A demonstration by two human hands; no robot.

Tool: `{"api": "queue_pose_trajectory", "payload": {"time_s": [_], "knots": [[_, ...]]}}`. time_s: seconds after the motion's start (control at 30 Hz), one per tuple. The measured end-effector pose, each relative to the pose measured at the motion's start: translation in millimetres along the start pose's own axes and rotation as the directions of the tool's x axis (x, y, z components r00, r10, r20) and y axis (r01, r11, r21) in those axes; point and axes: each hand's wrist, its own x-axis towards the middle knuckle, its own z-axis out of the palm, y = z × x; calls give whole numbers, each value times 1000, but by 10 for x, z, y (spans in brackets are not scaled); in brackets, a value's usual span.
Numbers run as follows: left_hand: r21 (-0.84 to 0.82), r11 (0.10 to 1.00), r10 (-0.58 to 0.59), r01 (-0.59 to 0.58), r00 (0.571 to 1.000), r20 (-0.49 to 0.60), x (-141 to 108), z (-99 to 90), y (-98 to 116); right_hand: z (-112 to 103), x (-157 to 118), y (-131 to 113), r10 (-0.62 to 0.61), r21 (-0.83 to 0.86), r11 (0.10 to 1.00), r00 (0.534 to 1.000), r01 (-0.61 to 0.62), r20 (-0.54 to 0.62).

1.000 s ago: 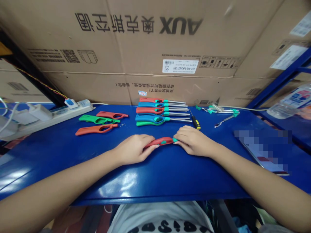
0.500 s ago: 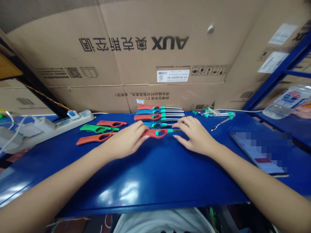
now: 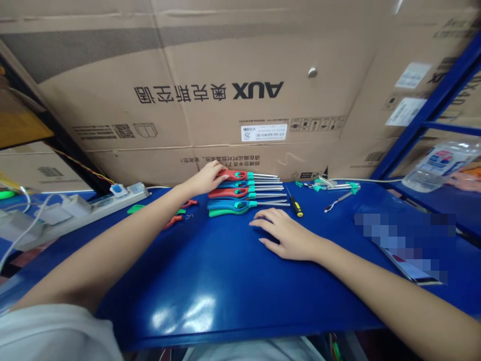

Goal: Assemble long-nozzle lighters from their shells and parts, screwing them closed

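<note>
Behind the table (image 3: 225, 271) stands a large cardboard box (image 3: 214, 60), close up against the back of a row of lighters (image 3: 222, 205). A white power strip (image 3: 108, 208) lies at the left, a flat device (image 3: 421, 273) with a blurred screen at the right, and a bottle (image 3: 421, 179) beyond it. The left forearm (image 3: 143, 230) passes in front of the loose handles (image 3: 136, 208) and partly hides them.

Count: at least five lighters, closely set, including two blue and one green; three loose handles; one yellow-and-black screwdriver (image 3: 298, 209); one bottle. The metal tubes (image 3: 336, 186) with green parts overlap and cannot be counted.

The red lighter (image 3: 233, 173) sits at the rear of the row, handle left, rod pointing right, long axis running roughly along the table.

The left hand (image 3: 209, 176) has thumb and fingers closed about its handle. The right hand (image 3: 284, 233) is empty, fingers loosely spread, near the rod ends.
</note>
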Motion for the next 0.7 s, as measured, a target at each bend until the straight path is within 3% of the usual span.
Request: {"api": "queue_pose_trajectory", "payload": {"time_s": [0.33,0.57,0.7], "knots": [[44,988,-144,148,986,-87,43,93,18,-4,-8,15,-14,74,997,1000,12,16],[71,980,-174,185,974,-142,10,29,125,7,1,33,-8,73,997,999,5,32],[62,980,-173,187,969,-177,-140,-98,191,2,0,36,-7,67,998,999,5,33]]}}
